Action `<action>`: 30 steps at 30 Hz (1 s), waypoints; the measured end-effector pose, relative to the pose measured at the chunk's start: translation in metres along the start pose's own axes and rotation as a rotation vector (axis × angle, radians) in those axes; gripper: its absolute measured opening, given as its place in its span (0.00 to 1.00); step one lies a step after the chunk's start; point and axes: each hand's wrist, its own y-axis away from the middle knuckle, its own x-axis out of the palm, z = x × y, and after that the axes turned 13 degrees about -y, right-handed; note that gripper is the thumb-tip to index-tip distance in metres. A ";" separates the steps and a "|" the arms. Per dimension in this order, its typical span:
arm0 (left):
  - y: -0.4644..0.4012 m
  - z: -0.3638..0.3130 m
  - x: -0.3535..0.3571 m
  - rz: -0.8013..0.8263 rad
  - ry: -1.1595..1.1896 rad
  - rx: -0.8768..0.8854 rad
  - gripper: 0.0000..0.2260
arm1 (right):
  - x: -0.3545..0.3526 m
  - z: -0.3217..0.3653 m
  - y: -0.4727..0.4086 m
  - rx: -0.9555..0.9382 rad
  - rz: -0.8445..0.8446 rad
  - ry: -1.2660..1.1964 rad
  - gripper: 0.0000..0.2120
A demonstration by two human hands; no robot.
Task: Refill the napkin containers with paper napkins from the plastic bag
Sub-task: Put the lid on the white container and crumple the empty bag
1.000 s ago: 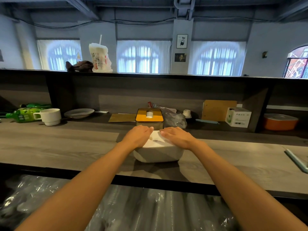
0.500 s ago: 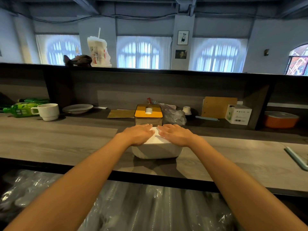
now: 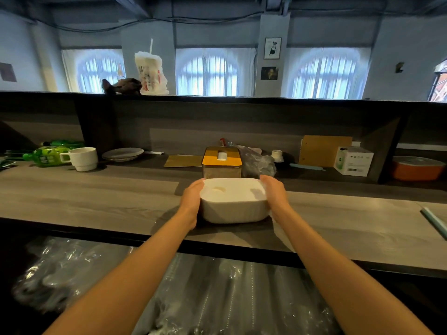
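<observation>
Right now both hands clasp the white napkin container (image 3: pixel 233 201) on the wooden counter (image 3: pixel 96 197): left hand (image 3: pixel 192 199) cupped vs. its left side, right hand (image 3: pixel 274 195) vs. its right, fingers curled round the ends. Top looks full of white napkins, no lid on. Just behind stands a 2nd container w/ an orange lid (image 3: pixel 222 157), and beside that a crumpled plastic bag (image 3: pixel 257 163).

Risks, as a guess: container sits near the counter's front edge, so a pull toward the person could tip it off. Squeezing the sides may buckle the stack; a tilt could spill loose napkins. Pushing back could knock the 2nd container.
</observation>
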 end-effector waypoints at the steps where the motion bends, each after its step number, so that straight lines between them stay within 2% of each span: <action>1: 0.002 0.003 -0.001 0.013 0.023 -0.013 0.15 | -0.001 -0.004 0.000 0.136 -0.013 -0.139 0.20; 3: -0.002 0.006 -0.002 0.011 0.015 -0.047 0.16 | -0.004 -0.012 -0.003 0.300 -0.011 -0.300 0.21; 5: -0.008 0.007 -0.004 0.001 0.006 -0.072 0.17 | -0.007 -0.016 -0.005 0.324 -0.010 -0.332 0.20; 11: -0.011 0.010 -0.002 -0.007 0.081 0.013 0.15 | -0.008 -0.014 -0.012 0.234 -0.004 -0.180 0.17; 17: -0.013 -0.003 -0.004 -0.026 -0.051 0.056 0.17 | -0.008 0.002 -0.011 0.093 0.068 0.000 0.20; 20: -0.021 -0.016 -0.005 -0.086 -0.224 0.029 0.14 | 0.000 0.022 -0.011 0.069 0.050 0.216 0.18; 21: -0.023 -0.018 -0.006 -0.088 -0.256 0.016 0.11 | 0.002 0.026 -0.013 0.061 0.092 0.325 0.17; 25: -0.029 -0.021 -0.008 -0.010 -0.183 -0.128 0.04 | 0.005 0.023 -0.025 0.004 0.209 0.660 0.16; 30: -0.028 -0.023 -0.003 0.087 -0.089 -0.192 0.12 | 0.004 0.020 -0.031 0.111 0.151 0.564 0.21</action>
